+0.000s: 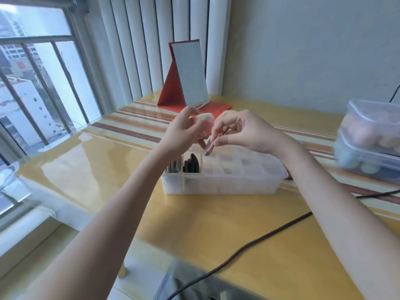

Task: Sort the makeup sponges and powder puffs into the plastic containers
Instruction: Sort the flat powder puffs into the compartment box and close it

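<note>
Our left hand [181, 133] pinched a pink puff [204, 123] above the divided box [220, 182]; our right hand [240, 131] pinched something small beside it. Two left slots held dark puffs [190, 164]; the rest looked unfilled, so much remained.

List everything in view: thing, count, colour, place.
powder puff: one, pale pink, held above the organiser
divided organiser: one, clear, table centre; dark puffs in its left slots
lidded containers: two, clear, stacked at right edge, pastel sponges inside
folding mirror: one, red, far side
cable: one, black, across near right
table: one, yellow, striped runner
left hand: grips the puff
right hand: fingers curled by the puff
</note>
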Available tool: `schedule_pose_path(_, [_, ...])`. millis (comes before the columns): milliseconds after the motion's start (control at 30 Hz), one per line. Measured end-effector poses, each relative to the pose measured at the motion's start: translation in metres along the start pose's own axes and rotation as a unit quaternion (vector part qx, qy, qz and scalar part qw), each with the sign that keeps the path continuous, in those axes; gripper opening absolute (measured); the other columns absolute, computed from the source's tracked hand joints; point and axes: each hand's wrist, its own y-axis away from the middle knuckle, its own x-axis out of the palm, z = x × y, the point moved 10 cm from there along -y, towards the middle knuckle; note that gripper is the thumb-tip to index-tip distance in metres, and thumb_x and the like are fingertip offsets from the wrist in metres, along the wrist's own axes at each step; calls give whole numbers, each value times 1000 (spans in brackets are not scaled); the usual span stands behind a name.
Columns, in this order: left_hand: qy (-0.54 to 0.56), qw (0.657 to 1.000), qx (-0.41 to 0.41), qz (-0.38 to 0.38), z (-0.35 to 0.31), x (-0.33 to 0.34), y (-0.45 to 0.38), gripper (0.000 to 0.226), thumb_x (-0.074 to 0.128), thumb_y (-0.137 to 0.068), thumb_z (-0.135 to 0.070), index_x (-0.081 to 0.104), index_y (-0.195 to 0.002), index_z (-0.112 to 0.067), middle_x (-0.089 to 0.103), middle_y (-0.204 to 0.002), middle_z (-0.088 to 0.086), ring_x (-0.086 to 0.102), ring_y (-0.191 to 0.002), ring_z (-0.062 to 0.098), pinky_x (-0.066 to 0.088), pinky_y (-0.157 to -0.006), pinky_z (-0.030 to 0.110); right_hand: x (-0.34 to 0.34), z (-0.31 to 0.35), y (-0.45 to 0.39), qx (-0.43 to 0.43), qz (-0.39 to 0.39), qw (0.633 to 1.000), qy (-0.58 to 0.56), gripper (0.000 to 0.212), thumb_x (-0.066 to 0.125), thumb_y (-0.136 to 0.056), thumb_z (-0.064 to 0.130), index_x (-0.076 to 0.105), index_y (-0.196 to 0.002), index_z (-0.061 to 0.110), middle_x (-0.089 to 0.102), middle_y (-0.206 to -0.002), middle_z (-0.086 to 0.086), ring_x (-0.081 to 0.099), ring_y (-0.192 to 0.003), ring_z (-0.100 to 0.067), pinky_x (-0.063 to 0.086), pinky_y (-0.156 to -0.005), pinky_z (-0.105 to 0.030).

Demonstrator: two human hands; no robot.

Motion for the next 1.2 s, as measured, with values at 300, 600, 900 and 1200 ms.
schedule_pose_path(300, [6, 999, 23, -28, -4, -4, -1, 21, 55, -95, -20, 50, -107, -3, 66, -80, 8, 66, -64, 10, 54, -53, 25, 26, -15, 2, 52, 89, 983, 149, 15, 79, -75, 16, 71, -74, 29, 64, -82, 17, 63, -76, -1, 52, -73, -19])
schedule_pose_path(600, [-17, 1000, 12, -6, 2, -1, -2, 15, 54, -96, -26, 53, -101, -12, 62, -77, 4, 58, -67, 16, 49, -63, 33, 42, -16, -2, 40, 58, 977, 201, 34, 78, -70, 5, 56, -62, 30, 60, -67, 13, 56, -65, 2, 42, -57, -9])
schedule_pose_path(900, [7, 1000, 9, -18, -4, -6, 0, 16, 54, -96, -16, 53, -108, -6, 64, -86, 5, 60, -73, 10, 47, -64, 19, 38, -16, -5, 15, 15, 945, 327, 33, 79, -70, 27, 49, -59, 32, 52, -74, 14, 47, -72, -1, 27, -58, -21])
schedule_pose_path(1200, [72, 997, 3, 36, -8, 6, 2, 15, 51, -94, -1, 54, -109, -2, 62, -87, 15, 64, -71, 21, 59, -60, 37, -24, -19, 5, 56, -141, 984, 95, 24, 73, -81, 37, 53, -81, 24, 58, -72, 10, 51, -62, -7, 44, -61, -25])
